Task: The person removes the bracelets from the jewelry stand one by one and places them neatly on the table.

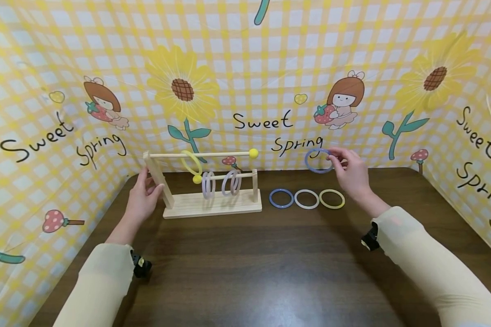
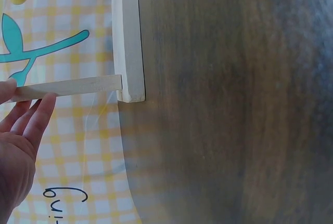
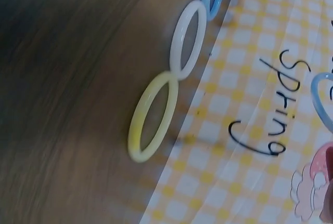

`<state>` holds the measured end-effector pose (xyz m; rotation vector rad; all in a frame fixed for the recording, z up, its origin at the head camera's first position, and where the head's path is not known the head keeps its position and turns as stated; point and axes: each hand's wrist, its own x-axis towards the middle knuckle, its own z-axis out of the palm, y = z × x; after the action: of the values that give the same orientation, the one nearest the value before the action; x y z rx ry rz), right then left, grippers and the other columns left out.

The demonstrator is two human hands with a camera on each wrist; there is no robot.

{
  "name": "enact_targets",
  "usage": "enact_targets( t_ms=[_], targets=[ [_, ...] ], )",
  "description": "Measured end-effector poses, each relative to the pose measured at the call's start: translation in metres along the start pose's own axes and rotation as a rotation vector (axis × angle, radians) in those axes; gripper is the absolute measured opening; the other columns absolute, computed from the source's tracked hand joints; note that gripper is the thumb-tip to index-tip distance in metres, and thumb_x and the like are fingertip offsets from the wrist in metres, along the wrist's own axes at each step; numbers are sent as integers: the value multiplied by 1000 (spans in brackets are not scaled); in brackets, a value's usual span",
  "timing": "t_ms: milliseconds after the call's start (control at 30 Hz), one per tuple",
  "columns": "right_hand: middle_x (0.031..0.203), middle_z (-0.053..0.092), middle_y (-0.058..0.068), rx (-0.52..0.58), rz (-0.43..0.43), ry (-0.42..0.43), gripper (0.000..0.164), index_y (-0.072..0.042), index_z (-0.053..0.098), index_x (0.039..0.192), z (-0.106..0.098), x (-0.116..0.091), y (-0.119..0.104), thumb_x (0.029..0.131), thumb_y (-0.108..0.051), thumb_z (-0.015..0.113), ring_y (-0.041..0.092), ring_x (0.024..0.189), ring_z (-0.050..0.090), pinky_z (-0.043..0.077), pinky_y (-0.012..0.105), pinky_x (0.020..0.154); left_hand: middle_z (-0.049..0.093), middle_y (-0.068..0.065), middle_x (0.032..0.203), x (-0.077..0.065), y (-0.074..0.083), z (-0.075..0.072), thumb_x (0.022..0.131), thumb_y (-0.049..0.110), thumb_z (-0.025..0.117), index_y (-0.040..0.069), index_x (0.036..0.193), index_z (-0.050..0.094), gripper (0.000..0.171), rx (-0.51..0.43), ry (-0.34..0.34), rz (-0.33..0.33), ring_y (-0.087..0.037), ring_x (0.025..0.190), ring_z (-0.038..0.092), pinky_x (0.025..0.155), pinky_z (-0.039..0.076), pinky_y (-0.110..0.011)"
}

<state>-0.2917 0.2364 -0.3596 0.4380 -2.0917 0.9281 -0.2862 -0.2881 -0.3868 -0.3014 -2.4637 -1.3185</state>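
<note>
My left hand (image 1: 143, 200) pinches the tall upright post (image 2: 83, 85) of a wooden ring stand (image 1: 212, 205), thumb on one side and fingers on the other. A yellow ring (image 1: 191, 162) hangs on the stand's upper rod (image 1: 225, 155). Several pale translucent rings (image 1: 208, 185) hang on the lower rod (image 1: 218, 177). Off to the right, my right hand (image 1: 349, 175) pinches a blue ring (image 1: 307, 160) by its edge, raised above the table. At the border of the right wrist view this blue ring (image 3: 318, 99) shows only partly.
On the brown table (image 1: 245, 263) lie a second blue ring (image 1: 281, 207), a white ring (image 3: 174, 52) and another yellow ring (image 3: 136, 130) in a row, right of the stand. Yellow balls (image 1: 253, 153) cap the rod ends. A checked cloth (image 1: 245, 68) hangs behind.
</note>
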Motion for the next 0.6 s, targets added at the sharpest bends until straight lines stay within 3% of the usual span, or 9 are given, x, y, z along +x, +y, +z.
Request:
enact_targets(
  t_ms=[167,367,433,600],
  targets=[
    [95,70,18,-21,17,-37,17,6,67,107,-16,-4,11,90,3,67,25,83,65,41,-2,68,44,-40,133,-1,1,0,98,1,54,8,153,19,65,-1,6,1,-51,114,52,81,57,-41],
    [90,71,19,-85,-10,-44,21,6,67,105,-33,-11,23,85,7,71,31,82,66,40,-4,71,44,-39,133,-1,1,0,98,0,53,8,152,21,63,2,8,-13,-51,114,53,82,55,-48],
    [91,71,19,-98,-17,-46,21,6,67,105,-39,-13,27,84,8,71,23,81,66,40,-4,71,44,-40,133,-1,1,1,98,0,53,7,151,20,63,1,5,-15,-51,114,52,83,54,-49],
    [90,71,20,-120,-10,-81,19,6,66,104,-52,-18,36,85,7,70,-18,79,52,39,-5,69,43,-40,133,-1,1,1,98,0,53,8,152,20,63,-4,1,-13,-51,114,53,83,55,-49]
  ],
)
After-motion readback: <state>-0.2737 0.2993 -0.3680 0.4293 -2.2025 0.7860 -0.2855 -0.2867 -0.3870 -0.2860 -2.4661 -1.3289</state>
